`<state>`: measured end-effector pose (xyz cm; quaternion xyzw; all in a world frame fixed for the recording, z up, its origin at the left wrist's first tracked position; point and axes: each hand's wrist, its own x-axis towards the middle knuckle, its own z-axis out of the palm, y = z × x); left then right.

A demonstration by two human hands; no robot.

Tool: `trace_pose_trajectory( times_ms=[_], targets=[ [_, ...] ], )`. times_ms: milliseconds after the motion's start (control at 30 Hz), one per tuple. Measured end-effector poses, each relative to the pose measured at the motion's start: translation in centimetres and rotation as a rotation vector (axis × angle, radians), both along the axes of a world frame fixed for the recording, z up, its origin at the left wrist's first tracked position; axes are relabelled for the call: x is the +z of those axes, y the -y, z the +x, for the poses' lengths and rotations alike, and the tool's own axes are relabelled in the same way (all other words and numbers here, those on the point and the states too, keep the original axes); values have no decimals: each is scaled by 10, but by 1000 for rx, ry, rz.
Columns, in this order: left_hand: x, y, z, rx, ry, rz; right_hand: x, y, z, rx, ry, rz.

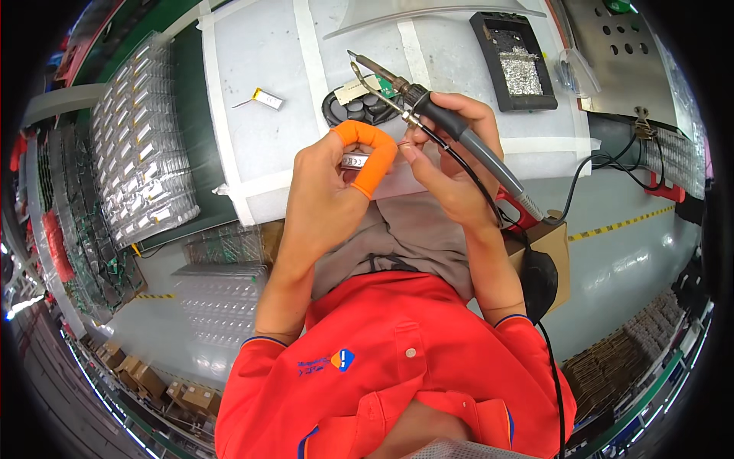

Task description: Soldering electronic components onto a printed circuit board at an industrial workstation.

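My left hand (pixel 325 180) wears orange finger cots on thumb and forefinger. They pinch a small silver battery cell (pixel 354 161), partly covered by the fingers. In my right hand (pixel 462 195) lies a soldering iron (pixel 455 126), its tip pointing up and left, with a thin feed tube (pixel 417 120) alongside. Its thumb and forefinger also meet near a fine reddish wire (pixel 404 144), close to the left fingertips. Just beyond the hands sits a black round holder (pixel 334 109) with a green circuit board (pixel 386 86) on it.
Another battery cell (pixel 267 99) with thin leads lies on the white mat (pixel 252 46). At the back right stands a black tray (pixel 489 57) of solder scraps. Clear blister trays (pixel 141 145) of cells stand left. A black cable (pixel 569 195) hangs at right beside a metal box (pixel 619 46).
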<state>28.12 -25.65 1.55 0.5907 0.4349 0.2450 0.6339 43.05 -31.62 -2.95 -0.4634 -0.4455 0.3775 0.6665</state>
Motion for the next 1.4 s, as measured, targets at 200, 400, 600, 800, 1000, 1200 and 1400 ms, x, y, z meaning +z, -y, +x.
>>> trace_pose_trajectory(
  times_ms=[200,400,600,800,1000,1200,1400],
  targets=[
    [-10,-1,0,-15,4,58,-2,-1,1,15,-22,27],
    [-11,-4,-1,-89,-77,86,-2,0,3,2,-23,0],
    [7,-3,2,-73,-266,352,0,-1,2,-14,7,-7],
    [12,-16,-6,-256,-249,556,-1,1,5,33,62,-2],
    [13,-22,-9,-305,-62,264,7,4,9,58,-38,-18],
    [2,-16,-3,-127,27,253,4,1,11,47,-28,57],
    [12,-23,6,-135,-155,528,12,1,18,-108,138,-12]
  ],
)
